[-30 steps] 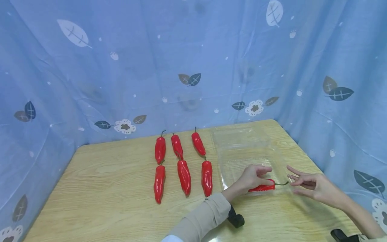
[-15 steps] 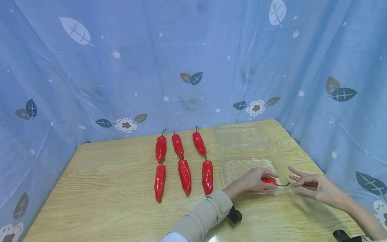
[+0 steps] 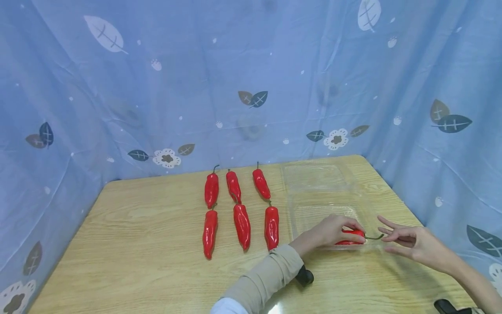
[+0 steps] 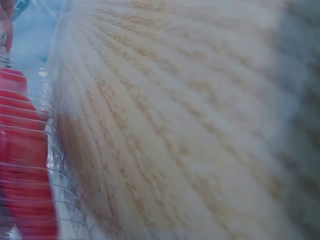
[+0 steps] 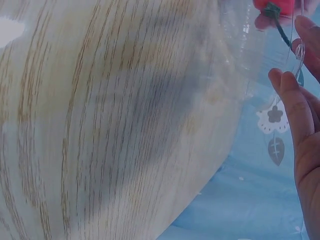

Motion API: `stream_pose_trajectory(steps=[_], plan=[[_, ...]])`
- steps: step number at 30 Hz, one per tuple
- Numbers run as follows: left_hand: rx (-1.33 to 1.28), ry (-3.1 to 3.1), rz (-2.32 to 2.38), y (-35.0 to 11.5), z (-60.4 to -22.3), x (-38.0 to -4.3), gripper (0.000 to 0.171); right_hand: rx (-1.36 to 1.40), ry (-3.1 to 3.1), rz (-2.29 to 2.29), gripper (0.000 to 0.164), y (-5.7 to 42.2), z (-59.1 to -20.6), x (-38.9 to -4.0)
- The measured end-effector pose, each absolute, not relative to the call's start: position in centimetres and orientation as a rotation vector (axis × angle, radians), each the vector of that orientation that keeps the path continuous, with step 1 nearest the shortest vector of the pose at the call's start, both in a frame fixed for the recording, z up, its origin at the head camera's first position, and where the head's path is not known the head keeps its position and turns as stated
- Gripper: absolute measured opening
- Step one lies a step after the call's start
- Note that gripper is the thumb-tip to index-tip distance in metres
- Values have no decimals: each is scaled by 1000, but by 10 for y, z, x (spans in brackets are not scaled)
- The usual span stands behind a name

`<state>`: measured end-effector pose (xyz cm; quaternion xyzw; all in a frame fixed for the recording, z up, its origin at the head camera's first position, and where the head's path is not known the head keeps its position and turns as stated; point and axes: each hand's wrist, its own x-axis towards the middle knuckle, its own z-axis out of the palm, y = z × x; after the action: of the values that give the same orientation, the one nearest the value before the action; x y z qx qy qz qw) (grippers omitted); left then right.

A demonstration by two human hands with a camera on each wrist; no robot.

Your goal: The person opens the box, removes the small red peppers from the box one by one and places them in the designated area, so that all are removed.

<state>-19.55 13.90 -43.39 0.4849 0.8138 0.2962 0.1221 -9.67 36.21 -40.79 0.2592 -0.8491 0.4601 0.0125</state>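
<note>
A clear plastic container (image 3: 313,213) lies on the table with its lid (image 3: 311,176) folded back to the far side. My left hand (image 3: 333,229) grips a red chili pepper (image 3: 354,237) lying crosswise at the container's near side, stem to the right. Through the ribbed plastic wall, the pepper (image 4: 25,145) shows in the left wrist view. My right hand (image 3: 415,244) is at the container's right edge, its fingers curled about the rim beside the stem tip. The right wrist view shows this hand (image 5: 305,115), the rim and the green stem (image 5: 282,32).
Several more red chili peppers (image 3: 242,226) lie in two rows left of the container, stems pointing away. The wooden table (image 3: 149,244) stands against a blue patterned curtain (image 3: 204,87) at the back and sides. Dark wrist pieces (image 3: 303,277) are on the arms.
My left hand and the pepper have shifted slightly right and settled lower at the container's near wall. My right hand keeps its place at the rim. The head view has tilted a little.
</note>
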Motion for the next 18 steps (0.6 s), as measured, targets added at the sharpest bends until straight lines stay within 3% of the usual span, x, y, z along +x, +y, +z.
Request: stream_pose_trajectory(steps=[9, 18], plan=[[1144, 2337, 822, 138, -432, -191, 34, 825, -2636, 1482, 20, 362, -409, -96], [1326, 2370, 889, 138, -425, -196, 45, 777, -2679, 1451, 20, 364, -407, -97]])
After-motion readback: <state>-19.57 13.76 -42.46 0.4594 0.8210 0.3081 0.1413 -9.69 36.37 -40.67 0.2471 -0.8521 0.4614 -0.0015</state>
